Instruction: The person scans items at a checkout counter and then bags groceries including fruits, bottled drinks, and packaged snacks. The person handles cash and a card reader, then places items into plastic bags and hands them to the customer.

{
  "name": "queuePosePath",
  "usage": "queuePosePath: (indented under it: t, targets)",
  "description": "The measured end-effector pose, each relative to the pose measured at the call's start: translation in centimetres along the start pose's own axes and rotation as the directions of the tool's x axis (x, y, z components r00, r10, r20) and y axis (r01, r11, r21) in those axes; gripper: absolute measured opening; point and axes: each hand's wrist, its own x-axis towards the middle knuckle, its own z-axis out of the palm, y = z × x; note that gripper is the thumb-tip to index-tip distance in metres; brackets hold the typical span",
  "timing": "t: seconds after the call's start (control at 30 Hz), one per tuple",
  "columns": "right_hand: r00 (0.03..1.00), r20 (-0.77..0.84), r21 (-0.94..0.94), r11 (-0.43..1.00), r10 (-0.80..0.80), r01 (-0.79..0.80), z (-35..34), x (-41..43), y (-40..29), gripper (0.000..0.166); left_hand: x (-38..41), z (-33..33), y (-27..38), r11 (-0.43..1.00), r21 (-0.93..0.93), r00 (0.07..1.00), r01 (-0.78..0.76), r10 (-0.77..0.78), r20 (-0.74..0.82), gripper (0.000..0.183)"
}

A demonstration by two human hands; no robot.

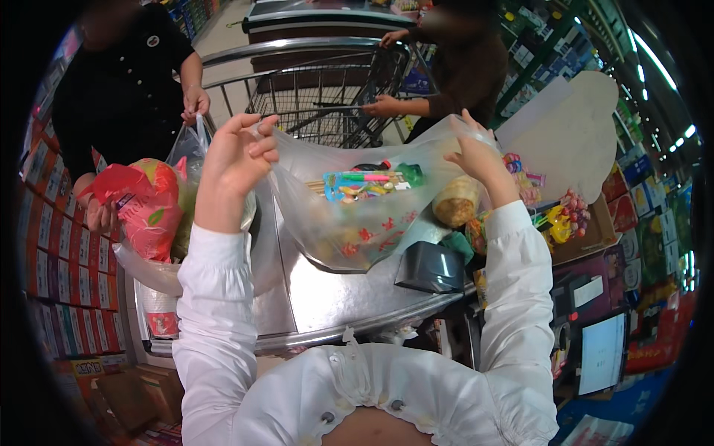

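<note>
A translucent plastic shopping bag (346, 234) with red print is spread wide over the metal counter (334, 295). My left hand (237, 159) grips its left edge with bent fingers, and my right hand (474, 145) has its right edge over the fingers. Inside or behind the thin film show a blue colourful packet (362, 185), wooden sticks and a dark bottle with a red cap. A pale, brown-ended root vegetable (456, 203) lies left of my right wrist. Below it stands a dark scanner-like device (432, 267).
At left a person in black holds a pink melon bag (148, 212) and another bag's handles. Beyond the counter, a person in brown touches a wire shopping cart (312, 100). Wrapped sweets, a cardboard box (585, 234) and a monitor (602, 354) are at right; stacked cups (160, 309) stand lower left.
</note>
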Motion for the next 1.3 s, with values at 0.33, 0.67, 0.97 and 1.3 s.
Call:
queuePosePath:
  t: [0.33,0.67,0.97,1.3]
  targets:
    - [0.97,0.163,0.226,0.95,0.18,-0.215,-1.3,-3.4,-6.4,0.057,-3.5,-2.2,2.3,0.968,0.189,0.986,-0.167,0.165,0.024,0.038]
    - [0.978,-0.014,0.185,0.961,0.21,-0.203,0.4,0.5,-5.4,0.05,-5.3,-3.4,-3.4,0.792,0.398,0.884,-0.463,0.444,0.145,0.051]
    - [0.965,0.058,0.302,0.917,0.257,-0.262,-1.1,-1.9,-9.0,0.047,-14.5,-9.5,-2.1,0.703,0.618,0.884,-0.352,0.467,-0.027,0.036]
    - [0.866,0.498,0.818,0.304,0.054,-0.489,-3.1,-27.2,-11.7,0.059,-22.7,-20.6,-14.6,0.679,0.732,0.98,0.06,0.1,-0.173,0.019]
